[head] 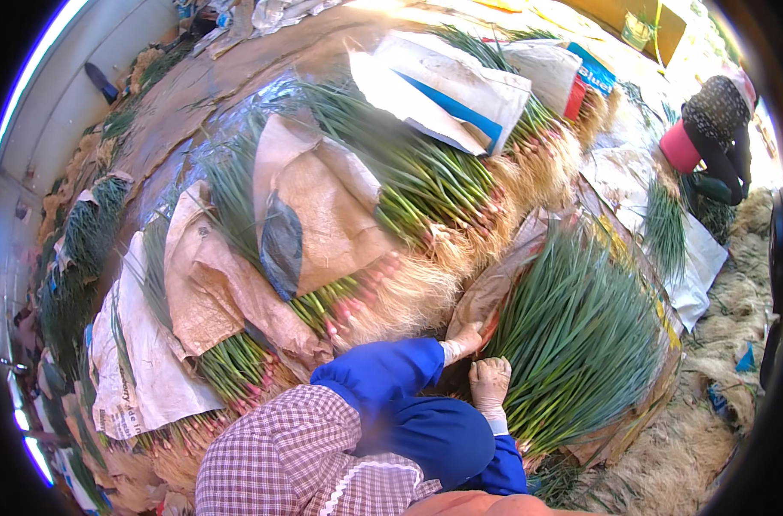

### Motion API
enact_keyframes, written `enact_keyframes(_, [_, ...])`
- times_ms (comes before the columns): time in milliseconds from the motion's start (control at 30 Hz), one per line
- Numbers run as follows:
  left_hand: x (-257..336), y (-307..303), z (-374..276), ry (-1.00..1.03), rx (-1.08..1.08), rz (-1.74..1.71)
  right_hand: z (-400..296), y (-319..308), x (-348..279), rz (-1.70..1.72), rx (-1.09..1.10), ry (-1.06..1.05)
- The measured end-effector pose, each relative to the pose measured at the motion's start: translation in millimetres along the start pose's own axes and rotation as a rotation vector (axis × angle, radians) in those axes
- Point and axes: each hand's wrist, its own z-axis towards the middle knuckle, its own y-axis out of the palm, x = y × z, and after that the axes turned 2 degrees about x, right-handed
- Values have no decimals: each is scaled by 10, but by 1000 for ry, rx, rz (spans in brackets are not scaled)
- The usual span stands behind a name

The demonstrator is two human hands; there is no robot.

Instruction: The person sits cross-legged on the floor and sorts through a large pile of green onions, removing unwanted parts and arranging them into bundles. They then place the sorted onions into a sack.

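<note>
My left hand (467,338), in a thin pale glove, grips the near edge of a woven sack (496,293) with a reddish inner side. The sack lies along a broad pile of green onions (578,329), whose long leaves fan out to the right. Just below, my gloved right hand (490,382) is curled up against the left side of the pile. Its fingers are bent, and whether anything is inside them is hidden. Near my right forearm, some pale stalk bases (527,445) show.
Rows of rooted green onions (423,193) lie ahead and left, partly covered by tan sacks (327,219) and white sacks (146,367). Loose trimmed roots (675,426) cover the ground at right. A bent-over person (717,122) is at the far right beside a pink bucket (679,147).
</note>
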Motion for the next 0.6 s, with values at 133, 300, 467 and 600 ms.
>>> enact_keyframes(133, [-324, -25, 156, -24, -67, -58, 17, 95, -25, 8, -9, -16])
enact_keyframes(300, [-192, -40, 114, -73, -53, -17, 42, 50, -45, 7, -26, -8])
enact_keyframes(467, [-390, -54, 94, -58, -56, -93, 84, -24, -167, 73, 37, 31])
enact_keyframes(600, [-124, -11, -255, 29, -142, 250, 150, -101, 0, 22, 123, 100])
